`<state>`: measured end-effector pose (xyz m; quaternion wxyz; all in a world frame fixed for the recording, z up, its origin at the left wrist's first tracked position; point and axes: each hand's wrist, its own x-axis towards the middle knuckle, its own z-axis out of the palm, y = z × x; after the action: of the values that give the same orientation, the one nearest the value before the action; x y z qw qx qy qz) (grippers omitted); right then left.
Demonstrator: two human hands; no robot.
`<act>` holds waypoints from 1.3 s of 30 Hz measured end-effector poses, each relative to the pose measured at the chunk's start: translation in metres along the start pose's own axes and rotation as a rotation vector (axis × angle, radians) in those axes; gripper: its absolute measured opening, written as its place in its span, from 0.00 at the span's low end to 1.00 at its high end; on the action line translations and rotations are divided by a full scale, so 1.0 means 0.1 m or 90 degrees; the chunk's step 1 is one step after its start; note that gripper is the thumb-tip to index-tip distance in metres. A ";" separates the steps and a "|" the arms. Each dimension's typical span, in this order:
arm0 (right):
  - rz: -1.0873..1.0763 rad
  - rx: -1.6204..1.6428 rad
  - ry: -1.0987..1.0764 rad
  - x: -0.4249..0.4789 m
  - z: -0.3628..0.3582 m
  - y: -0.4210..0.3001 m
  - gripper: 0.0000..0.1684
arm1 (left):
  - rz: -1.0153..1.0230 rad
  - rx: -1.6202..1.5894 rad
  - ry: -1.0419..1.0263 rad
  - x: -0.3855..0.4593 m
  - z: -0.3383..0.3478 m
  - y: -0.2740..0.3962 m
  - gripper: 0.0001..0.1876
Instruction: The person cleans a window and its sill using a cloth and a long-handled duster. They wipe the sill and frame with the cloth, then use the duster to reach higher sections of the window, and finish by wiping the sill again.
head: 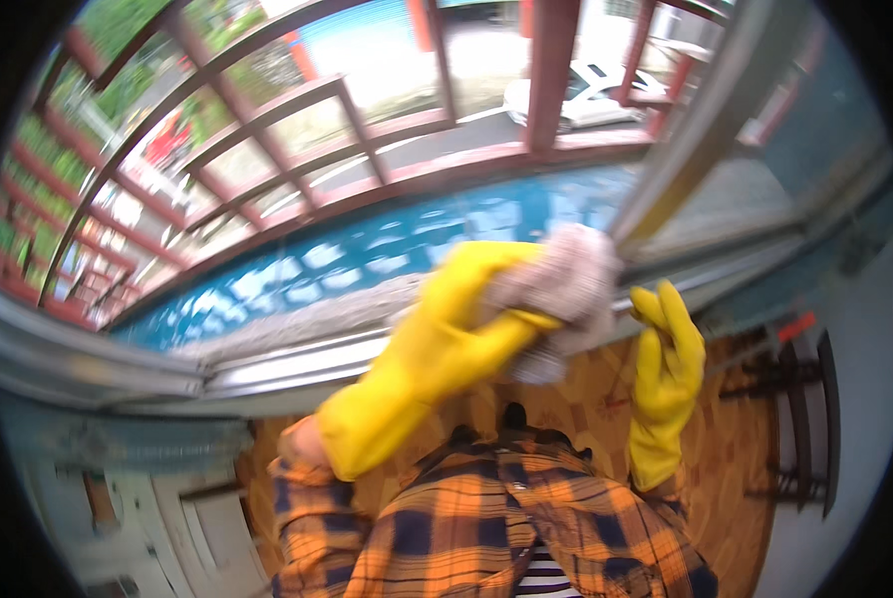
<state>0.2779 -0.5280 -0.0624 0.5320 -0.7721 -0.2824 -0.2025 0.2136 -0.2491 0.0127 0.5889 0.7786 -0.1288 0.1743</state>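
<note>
My left hand (439,336), in a yellow rubber glove, grips a crumpled pale pink cloth (581,280) in front of the open window. The cloth hangs over the inner edge of the window's metal track (304,366), close to the upright metal frame (686,142); whether it touches either is unclear. My right hand (667,359), also in a yellow rubber glove, is to the right of the cloth with nothing in it, its fingers partly bent and close to the sill edge.
Beyond the track lie a rough ledge (327,306) and a blue surface (431,232), bounded by a reddish metal grille (544,82). A white car (603,97) stands outside below. Dark wooden furniture (798,418) is at the right, a white cabinet (162,523) at lower left.
</note>
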 end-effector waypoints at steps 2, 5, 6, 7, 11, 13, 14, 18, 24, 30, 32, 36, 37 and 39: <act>0.185 0.300 -0.038 0.25 0.24 -0.26 0.30 | 0.141 0.045 -0.013 -0.03 0.32 0.06 0.31; 0.065 0.158 -0.129 0.62 0.52 -0.80 0.29 | 0.170 -0.014 0.055 -0.28 0.46 0.19 0.31; -0.066 0.052 -0.128 0.61 0.61 -0.84 0.28 | 0.151 -0.002 0.072 -0.38 0.39 0.24 0.33; -0.127 0.035 -0.151 0.63 0.66 -0.83 0.28 | 0.134 0.019 0.070 -0.45 0.29 0.25 0.36; 0.115 0.405 -0.370 0.52 0.91 -0.75 0.31 | 0.099 0.088 0.068 -0.80 -0.15 0.33 0.47; -0.030 0.479 -0.419 0.59 1.17 -0.93 0.30 | 0.085 0.034 0.108 -0.99 -0.28 0.40 0.49; -0.095 0.467 -0.448 0.62 1.30 -1.05 0.32 | 0.052 -0.005 0.133 -1.13 -0.37 0.48 0.49; -0.322 0.422 -0.529 0.70 2.01 -1.69 0.34 | 0.075 -0.010 0.412 -1.93 -0.59 0.33 0.36; -0.171 0.220 -0.695 0.52 3.19 -2.57 0.22 | -0.158 0.308 0.749 -3.17 -0.99 -0.12 0.36; -0.562 0.140 -0.601 0.06 3.80 -2.42 0.18 | -0.220 0.646 0.740 -3.20 -1.42 -0.32 0.33; -0.537 0.090 -0.544 -0.05 3.73 -2.20 0.17 | -0.122 0.687 0.585 -3.06 -1.65 -0.31 0.28; -0.459 -0.029 -0.405 -0.14 3.27 -1.65 0.16 | -0.001 0.671 0.286 -2.36 -1.74 0.00 0.19; -0.432 -0.059 -0.369 -0.12 3.11 -1.53 0.16 | -0.009 0.618 0.214 -2.18 -1.71 0.04 0.18; -0.365 -0.124 -0.286 -0.06 2.70 -1.22 0.15 | -0.025 0.515 0.064 -1.79 -1.58 0.10 0.17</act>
<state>0.1971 -0.2430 -0.0747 0.3027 -0.7337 -0.5764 -0.1946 0.0286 -0.1001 -0.0158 0.2437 0.9403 -0.0063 0.2373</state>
